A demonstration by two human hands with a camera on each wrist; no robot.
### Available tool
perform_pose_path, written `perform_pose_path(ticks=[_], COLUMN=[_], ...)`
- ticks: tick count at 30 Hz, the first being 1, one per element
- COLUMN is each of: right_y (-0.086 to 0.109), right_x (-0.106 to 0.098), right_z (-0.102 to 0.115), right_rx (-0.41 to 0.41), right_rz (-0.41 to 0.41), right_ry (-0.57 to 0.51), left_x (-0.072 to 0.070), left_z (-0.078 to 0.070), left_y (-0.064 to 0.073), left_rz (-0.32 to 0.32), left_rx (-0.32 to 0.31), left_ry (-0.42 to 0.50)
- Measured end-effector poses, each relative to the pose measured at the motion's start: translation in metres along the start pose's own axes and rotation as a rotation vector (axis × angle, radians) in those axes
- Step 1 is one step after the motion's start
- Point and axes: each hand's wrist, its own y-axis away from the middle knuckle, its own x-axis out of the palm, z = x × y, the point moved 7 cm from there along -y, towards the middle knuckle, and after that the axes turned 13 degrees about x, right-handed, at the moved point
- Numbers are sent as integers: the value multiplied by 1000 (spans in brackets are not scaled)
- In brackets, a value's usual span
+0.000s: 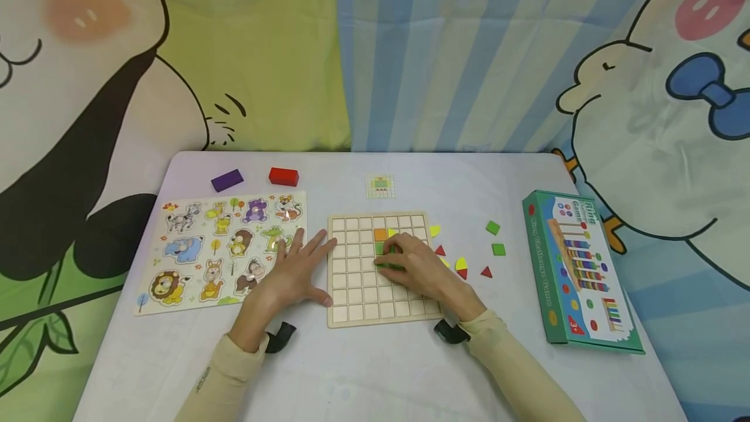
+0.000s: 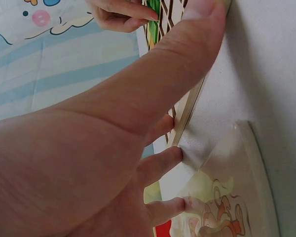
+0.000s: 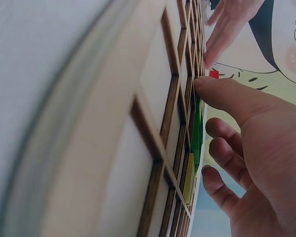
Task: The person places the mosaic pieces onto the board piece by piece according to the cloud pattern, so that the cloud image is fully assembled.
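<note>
Cartoon-printed curtains [image 1: 469, 51], striped blue at the right, hang behind a table [image 1: 351, 376] with a white cover. In the middle lies the wooden grid board [image 1: 355, 295], its cells divided by raised ridges. Toward its far side sit an orange tile [image 1: 381, 234], a yellow tile [image 1: 392, 232] and, just nearer, green tiles [image 1: 379, 249].

The left hand [image 1: 295, 273] is spread, its thumb and fingertips at the board's left edge. The right hand [image 1: 418, 262] bends over the green tiles, thumb tip close to them and other fingers loosely curled; whether it pinches or presses one cannot be told.

The step looks like seating a green square. Squaring its corners to the ridges before pressing should let it drop flat, and light pressure at the centre should avoid tipping it. Steady left fingers against the frame would stop the board sliding. The right fingers should lift straight up, clear of neighbouring tiles. Red triangles [image 1: 440, 251] and loose green squares [image 1: 499, 249] lie to the right, easily reached; the pattern card [image 1: 381, 186] lies beyond the far edge.
</note>
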Motion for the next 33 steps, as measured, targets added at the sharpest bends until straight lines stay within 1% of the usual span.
perform_pose_path(ticks=[4,8,13,19,22,24,29,30,33], right_y=[2,7,19,42,53,61,78,81,88], right_x=[-3,-12,-33,-65,-79,-87,-100,-102,-108], right_z=[-3,-15,-42,-78,-99,-115,-150,-156,-167], right_rx=[14,84,182,270,355,435,626,651,693], right_rz=[-10,-28,-81,-179,-227,-248,-256,-255,-260], right_ry=[-17,-26,-33,-23,-9,0,28,31,36], left_x=[0,0,0,0,-1,-1,0,1,1], left_z=[0,0,-1,0,0,-1,0,1,1], left_y=[0,0,0,0,0,0,0,0,0], left_rz=[2,-3,-8,-3,-6,-7,-4,-2,-2], left_rx=[-4,-2,2,2,0,-1,-3,-4,0], left_ry=[5,7,7,-1,1,8,14,14,8])
